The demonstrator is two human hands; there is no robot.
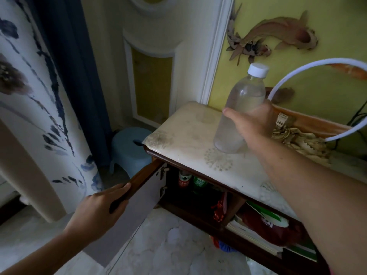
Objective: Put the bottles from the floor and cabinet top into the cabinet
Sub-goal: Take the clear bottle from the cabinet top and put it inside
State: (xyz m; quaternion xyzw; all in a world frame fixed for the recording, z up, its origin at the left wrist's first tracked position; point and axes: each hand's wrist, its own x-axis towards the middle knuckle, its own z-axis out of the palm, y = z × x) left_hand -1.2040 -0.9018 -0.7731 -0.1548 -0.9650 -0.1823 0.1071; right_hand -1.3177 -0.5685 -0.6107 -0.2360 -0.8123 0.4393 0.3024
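Observation:
A clear plastic bottle point(241, 104) with a white cap stands tilted on the pale cabinet top point(186, 132), its base touching the surface. My right hand point(252, 124) is wrapped around its middle. My left hand point(99, 209) grips the top edge of the open cabinet door point(139, 203), which swings out to the left. Inside the dark left compartment stand a red-labelled bottle point(184, 180) and a green-labelled bottle point(199, 183), partly hidden under the cabinet top.
A blue plastic stool point(129, 149) sits left of the cabinet beside a long curtain point(49, 96). A white hose loop point(317, 66) and a pile of cream cords point(297, 139) lie at the back right. The right compartment holds papers and a red bag point(268, 227).

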